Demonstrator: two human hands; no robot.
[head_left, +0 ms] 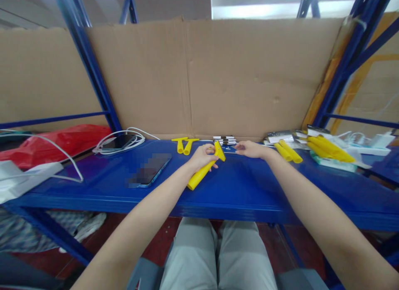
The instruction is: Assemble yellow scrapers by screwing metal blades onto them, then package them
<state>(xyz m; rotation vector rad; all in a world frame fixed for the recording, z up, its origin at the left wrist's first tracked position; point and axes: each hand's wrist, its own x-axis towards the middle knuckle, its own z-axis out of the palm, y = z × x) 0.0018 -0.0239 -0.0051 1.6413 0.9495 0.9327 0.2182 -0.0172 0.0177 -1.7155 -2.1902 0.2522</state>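
Note:
My left hand [204, 157] is closed around a yellow scraper [201, 176] with a thick round handle and a wide flat head. The handle slants down toward the table's front edge, and the head points up and to the right. My right hand [249, 149] is at the back of the table, its fingertips drawn together beside a dark flat packet [228, 149]; anything between them is too small to make out. Just behind lies a stack of small black-and-white packets [224, 139]. Two more yellow T-shaped scrapers [187, 147] lie left of my left hand.
A phone [152, 169] lies left on the blue table [249, 190]. To the right are yellow tubular handles [288, 151], more yellow pieces [330, 148] and a white power strip [370, 149]. A coiled white cable [118, 142] and red bag [62, 142] lie left. Cardboard [249, 82] stands behind.

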